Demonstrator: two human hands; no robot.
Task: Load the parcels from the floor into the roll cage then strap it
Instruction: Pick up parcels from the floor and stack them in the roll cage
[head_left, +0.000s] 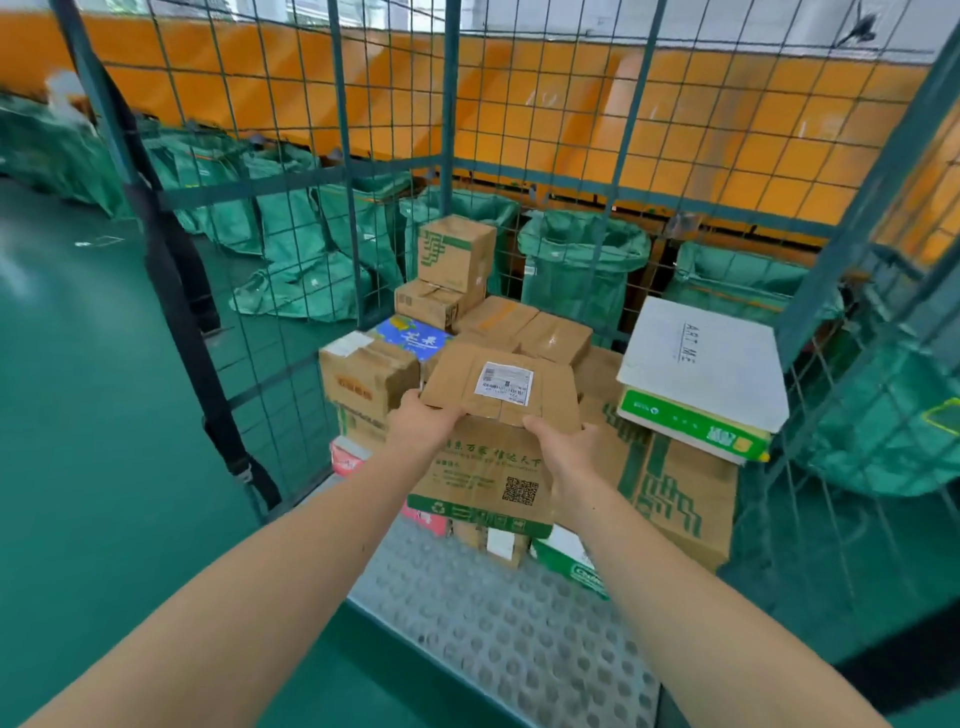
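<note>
Head view: the left hand (422, 422) and right hand (567, 448) grip the near edge of a flat brown cardboard parcel (452, 379), its white barcoded label (505, 383) facing up. It is held over a larger carton (483, 480) printed in green with Chinese characters, a QR code and a recycling mark, inside the green wire-mesh roll cage (451, 104). A white flat box (727, 374) reads "ART ME". A black strap (179, 332) hangs by the left post.

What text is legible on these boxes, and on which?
"ART ME": white flat box.
"万家 … 天下", partly hidden: large carton with QR code.
Shipping label on held parcel: too small.
Blue box print: blurred.
</note>
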